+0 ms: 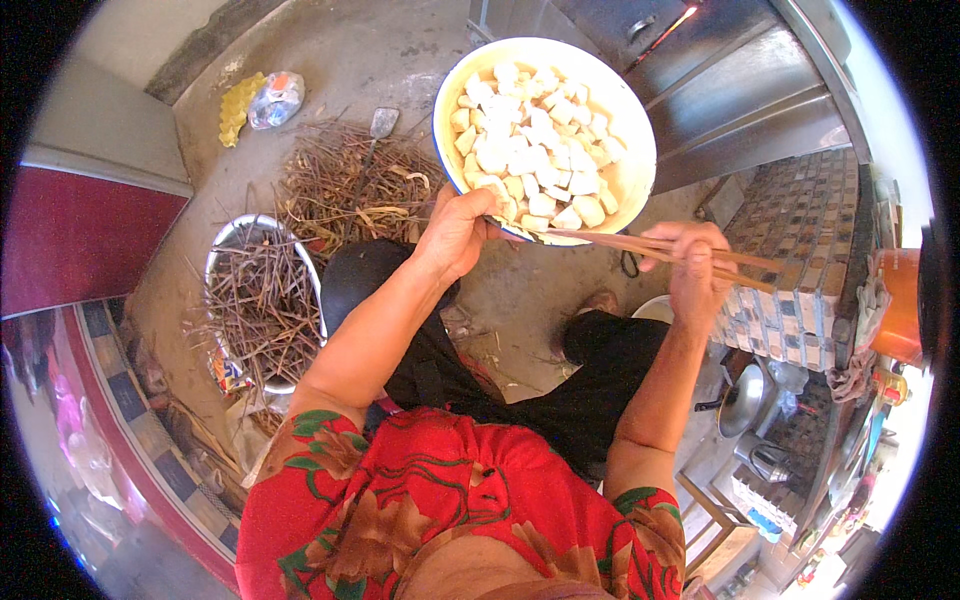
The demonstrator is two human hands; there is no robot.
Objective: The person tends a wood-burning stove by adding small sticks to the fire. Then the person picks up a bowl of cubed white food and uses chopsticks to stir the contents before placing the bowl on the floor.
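Observation:
A wide enamel basin (640,110), cream inside with a blue rim, is tilted in front of me. Pale, chunky cut pieces (530,140), brightly lit, fill much of it; their kind I cannot tell for sure. My left hand (460,228) grips the near left rim, thumb over the edge and fingers underneath. In my right hand (697,262) is a pair of long wooden chopsticks (620,241), its fingers closed round them. Their tips reach the basin's near edge, beside the lowest pieces.
A white-rimmed tub (213,262) full of twigs (262,310) stands at left, with a twig pile (340,175) beyond and a small shovel (383,123) on it. Ahead right is a metal-fronted stove (740,110). A tiled brick ledge (790,240), an orange container (898,305) and a pot lid (742,400) are at right.

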